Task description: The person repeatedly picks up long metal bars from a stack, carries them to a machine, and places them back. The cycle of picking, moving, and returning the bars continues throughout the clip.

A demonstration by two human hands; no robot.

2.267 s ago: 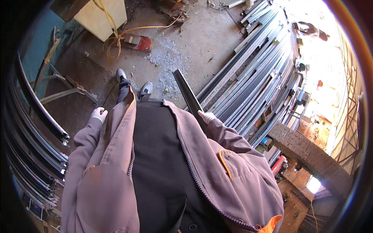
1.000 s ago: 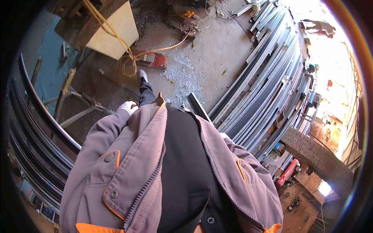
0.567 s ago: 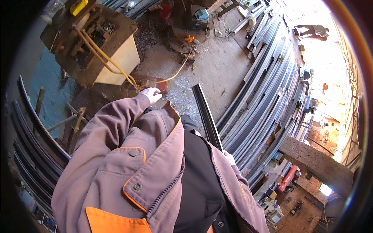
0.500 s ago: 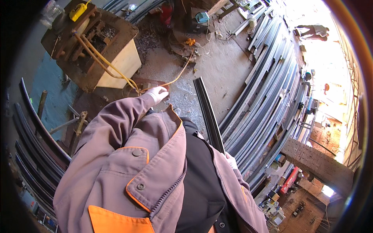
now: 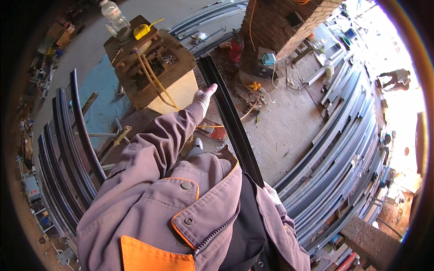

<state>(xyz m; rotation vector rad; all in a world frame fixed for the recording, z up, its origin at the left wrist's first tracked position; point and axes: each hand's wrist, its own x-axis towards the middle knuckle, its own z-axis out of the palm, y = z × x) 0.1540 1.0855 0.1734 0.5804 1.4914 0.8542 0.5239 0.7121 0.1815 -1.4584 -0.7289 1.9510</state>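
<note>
A long black metal profile (image 5: 231,122) slants across the middle, its far end by the workbench with a machine (image 5: 174,74). Along its left edge, my left hand (image 5: 205,98), in a pale glove with bare fingertips, is closed on the profile toward the far end. My right hand (image 5: 272,195), also in a pale glove, grips the near end at my right side; the jacket and the profile hide part of its fingers. A yellow tape measure (image 5: 142,31) and a clear plastic bottle (image 5: 115,16) rest on the bench top.
Long metal profiles (image 5: 332,158) lie stacked along the right. More dark profiles (image 5: 68,140) stand at the left. Yellow hoses (image 5: 156,79) run down from the bench. A brick pillar (image 5: 278,22) rises behind. At the far right another person (image 5: 395,80) is bent over.
The profile has swung up and left, its far end now beside the bench. My left hand, earlier apart near the hoses, has come onto it. The view has shifted left.
</note>
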